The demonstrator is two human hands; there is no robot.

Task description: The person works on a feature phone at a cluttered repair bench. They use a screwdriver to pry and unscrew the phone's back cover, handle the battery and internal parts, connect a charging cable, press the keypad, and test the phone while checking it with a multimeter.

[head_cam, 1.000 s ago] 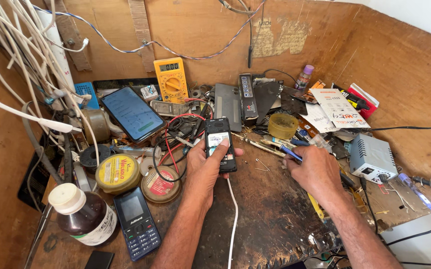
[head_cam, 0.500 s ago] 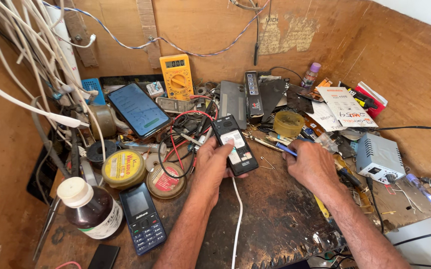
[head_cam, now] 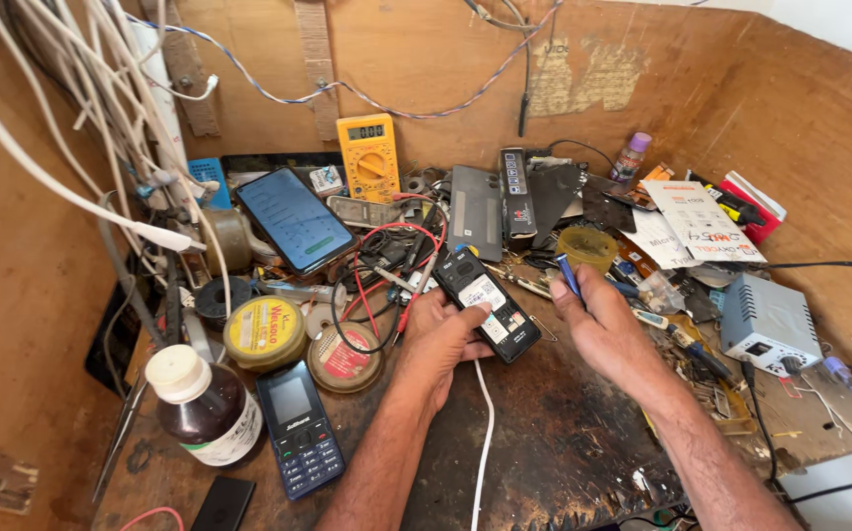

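My left hand (head_cam: 443, 339) grips a small black keypad phone (head_cam: 486, 303) with its back off, tilted over the dark worktop. A white cable (head_cam: 482, 433) runs from under that hand toward the front edge. My right hand (head_cam: 598, 329) is closed around a thin blue-tipped tool (head_cam: 568, 273), held upright just right of the phone. Red and black probe leads (head_cam: 387, 285) trail from the yellow multimeter (head_cam: 369, 157) to a spot beside my left hand.
A blue keypad phone (head_cam: 299, 429), a brown bottle with a white cap (head_cam: 201, 403) and two round tins (head_cam: 265, 331) sit at the left. A smartphone (head_cam: 294, 218) leans behind them. A grey power box (head_cam: 766, 320) and papers (head_cam: 697, 221) lie at the right.
My left hand has turned the black phone from upright to tilted right and lowered it. My right hand has moved in closer and raised the blue-tipped tool.
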